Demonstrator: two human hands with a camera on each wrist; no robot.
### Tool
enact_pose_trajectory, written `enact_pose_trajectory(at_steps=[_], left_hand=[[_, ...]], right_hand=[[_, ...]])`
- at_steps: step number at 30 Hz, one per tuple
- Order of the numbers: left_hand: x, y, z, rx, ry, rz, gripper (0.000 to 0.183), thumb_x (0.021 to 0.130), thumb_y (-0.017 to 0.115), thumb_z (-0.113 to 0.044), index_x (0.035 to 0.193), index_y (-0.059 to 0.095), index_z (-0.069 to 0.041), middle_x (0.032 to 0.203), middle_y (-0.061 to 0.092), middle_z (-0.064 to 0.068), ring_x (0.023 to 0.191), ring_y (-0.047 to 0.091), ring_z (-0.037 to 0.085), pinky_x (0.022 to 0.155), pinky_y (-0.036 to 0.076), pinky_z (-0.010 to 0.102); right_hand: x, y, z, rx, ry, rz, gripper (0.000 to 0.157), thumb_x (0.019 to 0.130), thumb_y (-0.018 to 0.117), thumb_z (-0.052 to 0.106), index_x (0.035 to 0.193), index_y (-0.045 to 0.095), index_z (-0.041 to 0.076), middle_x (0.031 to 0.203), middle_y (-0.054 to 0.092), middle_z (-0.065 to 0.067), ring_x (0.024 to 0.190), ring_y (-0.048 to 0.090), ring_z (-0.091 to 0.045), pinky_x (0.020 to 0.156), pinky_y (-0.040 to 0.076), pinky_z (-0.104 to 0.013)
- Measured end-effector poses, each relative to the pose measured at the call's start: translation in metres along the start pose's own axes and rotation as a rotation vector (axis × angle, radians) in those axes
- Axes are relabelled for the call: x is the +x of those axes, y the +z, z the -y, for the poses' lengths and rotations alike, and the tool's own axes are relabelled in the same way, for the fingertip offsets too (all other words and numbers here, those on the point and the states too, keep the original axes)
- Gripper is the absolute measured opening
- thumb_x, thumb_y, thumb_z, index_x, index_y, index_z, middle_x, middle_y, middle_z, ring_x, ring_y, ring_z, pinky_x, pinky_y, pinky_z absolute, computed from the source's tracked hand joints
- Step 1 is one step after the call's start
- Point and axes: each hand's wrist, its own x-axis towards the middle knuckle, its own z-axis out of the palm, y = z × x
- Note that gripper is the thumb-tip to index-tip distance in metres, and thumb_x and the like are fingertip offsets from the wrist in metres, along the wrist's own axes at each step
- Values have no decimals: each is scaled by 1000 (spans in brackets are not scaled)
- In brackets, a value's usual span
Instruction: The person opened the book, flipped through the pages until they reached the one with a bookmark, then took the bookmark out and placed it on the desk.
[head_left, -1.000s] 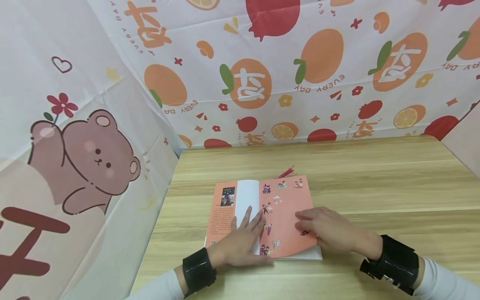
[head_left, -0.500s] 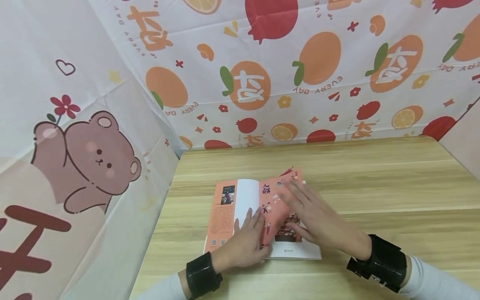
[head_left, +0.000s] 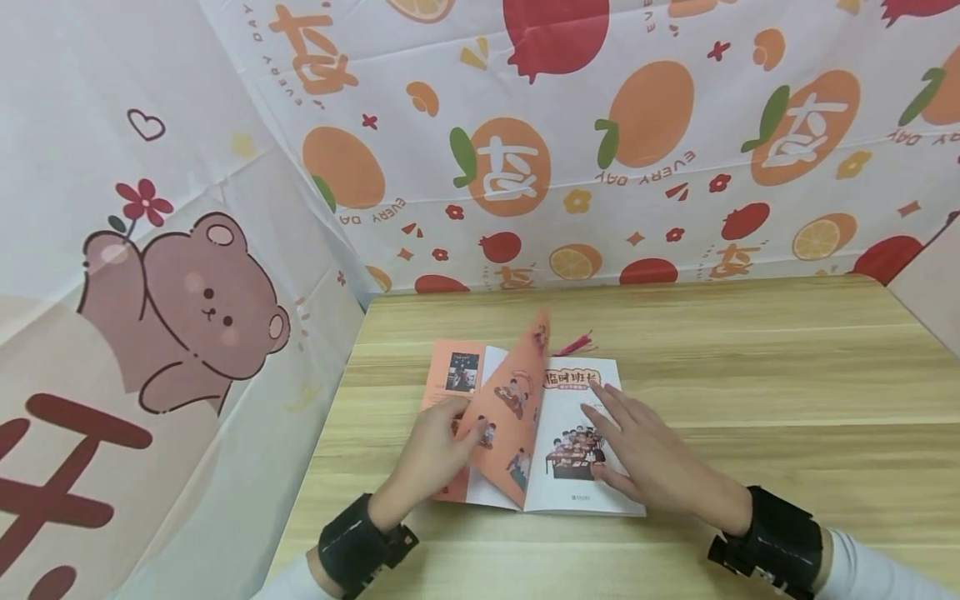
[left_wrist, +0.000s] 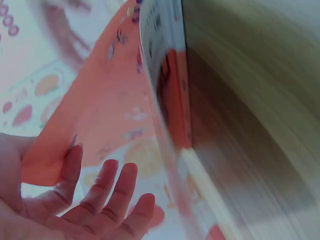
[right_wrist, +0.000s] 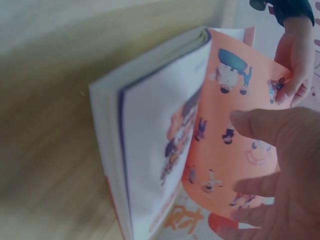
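A book (head_left: 581, 496) lies spread on the table, its right side showing a white title page with a drawing of a group at a table. An orange leaf (head_left: 517, 408) with small cartoon figures stands half turned, leaning to the left. My left hand (head_left: 427, 446) pinches that leaf's outer edge between thumb and index finger; in the left wrist view the other fingers (left_wrist: 122, 185) are spread apart. Over the right edge of the title page hovers my right hand (head_left: 652, 450), fingers extended, holding nothing. Whether it touches the paper I cannot tell.
A pink tassel (head_left: 576, 344) sticks out past the book's top edge. The wood-grain table (head_left: 787, 375) extends to the right. Behind it hangs a fruit-print cloth (head_left: 570, 167), and a bear-print cloth (head_left: 195, 317) hangs at the left.
The orange leaf has lifted off the title page and swung left. My left hand has gone from resting on the book to pinching the leaf; the right hand has let go of it.
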Motion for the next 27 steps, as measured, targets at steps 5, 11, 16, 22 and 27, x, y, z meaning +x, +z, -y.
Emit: enact_pose_trajectory(at_steps=[5, 11, 16, 22, 27], left_hand=[[-2, -11, 20, 137, -66, 19, 15, 80, 63, -18, 69, 56, -12, 59, 47, -1, 48, 42, 11, 40, 32, 25], [-10, -14, 37, 305, -163, 170, 27, 81, 57, -9, 56, 49, -11, 45, 39, -3, 39, 38, 9, 36, 28, 22], [-13, -11, 44, 352, -212, 271, 27, 80, 57, -10, 54, 48, -11, 43, 43, -3, 37, 41, 10, 36, 29, 22], [-10, -6, 53, 359, -265, 328, 20, 77, 61, -11, 59, 53, -8, 45, 47, 0, 38, 44, 12, 35, 29, 22], [-5, -3, 56, 376, -262, 372, 11, 76, 63, -11, 69, 57, -5, 47, 49, 2, 39, 45, 13, 35, 32, 23]], right_hand=[[-9, 8, 2, 74, 15, 191, 83, 75, 58, 58, 138, 34, 10, 147, 26, -16, 129, 23, -29, 101, 32, -54], [-13, 16, 5, 100, -30, 279, 92, 71, 58, 63, 140, 29, 9, 146, 28, -17, 128, 26, -32, 98, 34, -56], [-11, 15, 2, 71, -38, 261, 90, 70, 64, 57, 139, 32, 9, 144, 33, -16, 125, 31, -32, 95, 37, -56], [-7, 16, -2, 90, -38, 285, 89, 68, 67, 55, 137, 36, 10, 143, 36, -15, 123, 34, -32, 93, 40, -56], [-4, 16, -6, 119, -36, 292, 87, 66, 66, 58, 135, 41, 11, 140, 39, -15, 121, 36, -32, 91, 41, -57]])
